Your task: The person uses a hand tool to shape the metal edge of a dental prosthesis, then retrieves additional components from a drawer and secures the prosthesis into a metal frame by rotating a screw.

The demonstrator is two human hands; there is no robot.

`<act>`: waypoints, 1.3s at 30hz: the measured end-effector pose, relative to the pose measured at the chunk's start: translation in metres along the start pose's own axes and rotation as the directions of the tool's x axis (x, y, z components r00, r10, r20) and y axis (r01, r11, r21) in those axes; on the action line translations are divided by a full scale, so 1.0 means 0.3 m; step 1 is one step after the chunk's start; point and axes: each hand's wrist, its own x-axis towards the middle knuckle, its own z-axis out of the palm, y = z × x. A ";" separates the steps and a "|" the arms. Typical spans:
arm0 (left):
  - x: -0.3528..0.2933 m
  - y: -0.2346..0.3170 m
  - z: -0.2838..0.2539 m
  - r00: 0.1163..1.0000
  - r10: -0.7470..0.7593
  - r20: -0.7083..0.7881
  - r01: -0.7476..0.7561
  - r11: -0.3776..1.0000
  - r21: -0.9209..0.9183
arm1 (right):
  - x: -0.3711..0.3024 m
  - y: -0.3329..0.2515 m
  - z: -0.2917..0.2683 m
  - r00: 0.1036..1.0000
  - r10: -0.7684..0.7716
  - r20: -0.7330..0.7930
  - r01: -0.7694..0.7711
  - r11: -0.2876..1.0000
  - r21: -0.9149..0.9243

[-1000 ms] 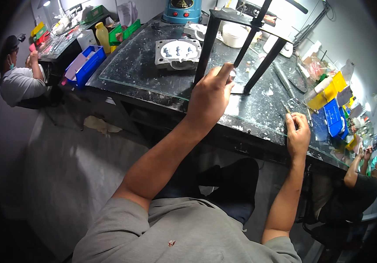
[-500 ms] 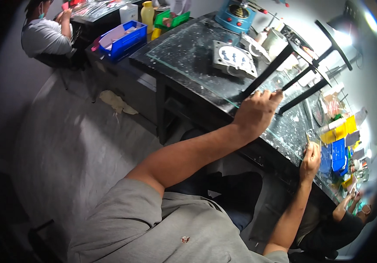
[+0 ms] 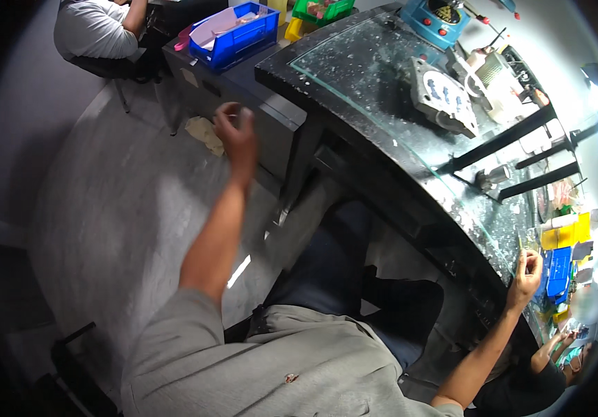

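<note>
My left hand (image 3: 236, 135) is off the workbench, above the floor by the drawer cabinet. Its fingers are curled, with a small greyish thing seemingly between them, too blurred to name. At the bench's near right edge, my right hand (image 3: 527, 276) pinches a thin yellowish tool (image 3: 521, 241) that points up. Beyond that hand, a black metal stand (image 3: 507, 139) rests on the glass-topped workbench (image 3: 354, 76). A small metal cylinder (image 3: 495, 176) lies between its legs. Farther back is a squarish metal plate (image 3: 445, 101) bearing a white disc with dark blue shapes.
A blue machine (image 3: 438, 21) with red knobs occupies the bench's back. Blue (image 3: 233, 35) and green (image 3: 320, 10) bins sit on the drawer cabinet (image 3: 243, 104) at left. Yellow and blue bins line the right. One person sits far left, another lower right. A pale cloth (image 3: 204, 133) lies on the floor.
My left hand has left the black stand and swung left, away from the bench. My right hand stays near the bench edge with the thin tool. The whole view has shifted.
</note>
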 end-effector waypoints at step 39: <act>0.328 -0.393 -0.896 0.632 -0.767 -0.111 0.711 0.631 -0.310 | 0.118 -1.150 0.634 0.744 -0.595 0.304 0.407 0.765 0.499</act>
